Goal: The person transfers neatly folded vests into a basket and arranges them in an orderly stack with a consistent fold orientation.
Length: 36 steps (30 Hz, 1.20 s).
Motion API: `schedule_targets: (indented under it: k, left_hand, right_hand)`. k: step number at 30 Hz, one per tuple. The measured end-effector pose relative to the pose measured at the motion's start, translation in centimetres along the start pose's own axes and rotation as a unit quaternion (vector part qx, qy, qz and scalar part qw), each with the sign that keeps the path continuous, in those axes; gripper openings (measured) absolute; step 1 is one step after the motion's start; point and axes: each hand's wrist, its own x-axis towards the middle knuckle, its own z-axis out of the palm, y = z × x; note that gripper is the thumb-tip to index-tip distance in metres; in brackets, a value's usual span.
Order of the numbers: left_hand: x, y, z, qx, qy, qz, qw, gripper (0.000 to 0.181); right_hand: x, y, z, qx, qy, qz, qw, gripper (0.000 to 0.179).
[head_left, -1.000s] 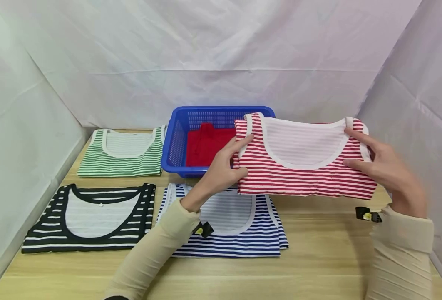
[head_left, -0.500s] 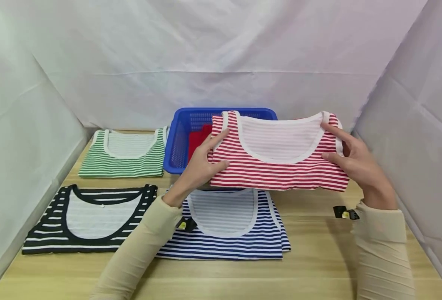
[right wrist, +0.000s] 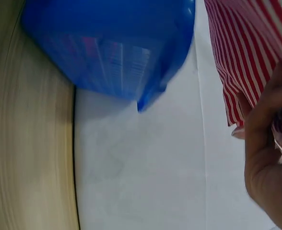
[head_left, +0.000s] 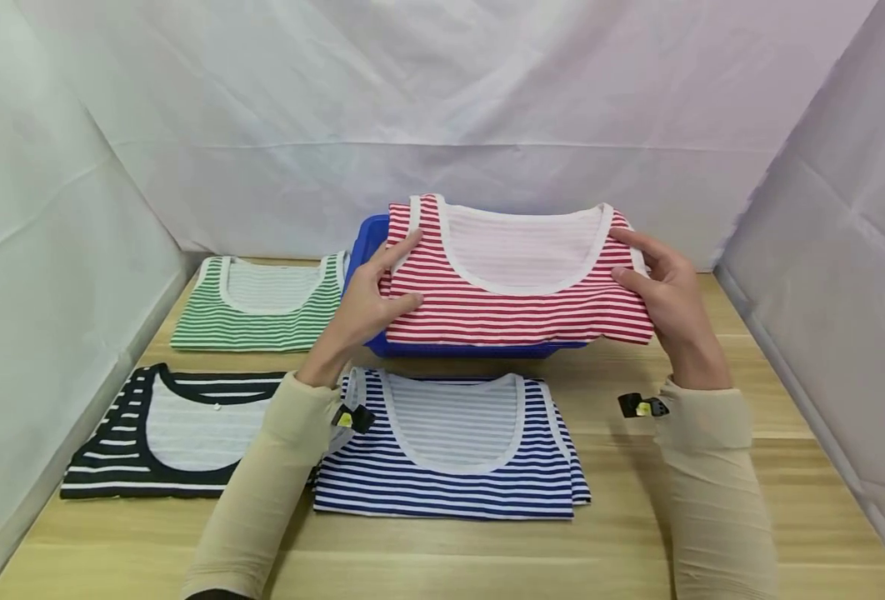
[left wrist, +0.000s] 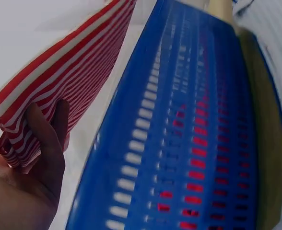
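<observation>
A folded red-and-white striped tank top (head_left: pixel 517 317) with white trim is held up over the blue plastic basket (head_left: pixel 457 351), hiding most of it in the head view. My left hand (head_left: pixel 360 304) grips its left side, thumb in front and other fingers behind. The right hand (head_left: pixel 671 296) pinches the opposite side in the same way. In the left wrist view the tank top (left wrist: pixel 69 72) is above the rim of the basket (left wrist: pixel 131 96), and red cloth shows through the basket's slots. The right wrist view has the basket (right wrist: pixel 107 48) below and left of the right hand (right wrist: pixel 270 143).
A folded blue-striped tank top (head_left: pixel 450 492) lies in front of the basket. To its left is a black-striped top (head_left: pixel 112 467), partly under the left sleeve. A green-striped tank top (head_left: pixel 262 329) lies beside the basket. White cloth walls (head_left: pixel 442 100) enclose the wooden table (head_left: pixel 637 542).
Both hands have carried the red-striped tank top leftward and slightly up, from the right of the basket to over it. The red cloth inside the basket is now covered in the head view.
</observation>
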Motion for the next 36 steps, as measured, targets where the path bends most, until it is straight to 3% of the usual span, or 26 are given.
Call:
schedule_targets:
  k: [4,12,15,18,23,27,32,36]
  left_hand:
    - [0.4,-0.5,-0.8,-0.011,0.009,-0.017,0.9998,0.081]
    - [0.9,-1.0,-1.3,-0.032,0.013,-0.022,0.9992,0.081]
    - [1.2,-1.2,-1.6,-0.031,0.010,-0.020,0.9993,0.082]
    - [1.2,-1.4,-1.8,-0.018,0.007,-0.025,0.9995,0.081]
    - [1.1,-1.6,-2.0,-0.004,0.002,-0.045,0.9990,0.080]
    - [1.0,-1.8,-2.1,0.011,-0.001,-0.050,0.9987,0.079]
    - [1.2,-2.1,-2.2,0.033,-0.010,-0.049,0.9982,0.079]
    - [1.2,-2.0,-2.3,0.047,-0.011,-0.062,0.9969,0.081]
  right_hand:
    - [0.8,0.3,1.4,-0.011,0.018,-0.002,0.9998,0.049]
    - [1.4,0.8,2.1,-0.010,-0.004,-0.025,0.9996,0.063]
    - [1.4,0.9,2.0,-0.067,-0.031,-0.008,0.9973,0.076]
    - [1.4,1.0,2.0,-0.144,-0.059,0.001,0.9879,0.085]
    - [1.6,1.4,2.4,-0.220,-0.061,-0.016,0.9735,0.066]
    - [1.6,1.6,2.7,-0.227,-0.060,-0.005,0.9721,0.047]
    - [1.7,1.7,2.9,-0.196,-0.063,0.035,0.9780,0.050]
    - [1.9,2.1,3.1,-0.193,-0.060,0.035,0.9787,0.055]
